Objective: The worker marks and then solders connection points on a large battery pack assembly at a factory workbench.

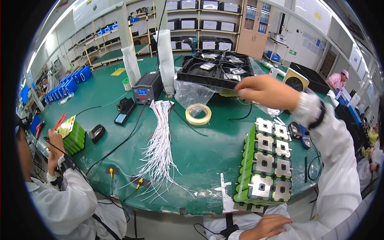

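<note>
My right hand (266, 91) reaches over the front right corner of a black tray (200, 78), its fingers pinched together. Whatever they hold, if anything, is too small to make out. Inside the tray lie small silver-and-white parts (208, 66) with black cables. Low in the view, my left hand (266, 227) rests below the table edge, fingers stretched out and holding nothing. Between my hands, on the table, stands a battery pack (264, 162) of green cells with silver metal plates on top. My left hand is nearest its front end.
White wires (160, 148) lie bundled mid-table, near a tape roll (198, 115) and a soldering station (147, 89). A co-worker's hand (56, 146) touches another green cell pack (72, 136) at the left. A fan unit (296, 80) stands right of the tray; a drill (191, 43) behind.
</note>
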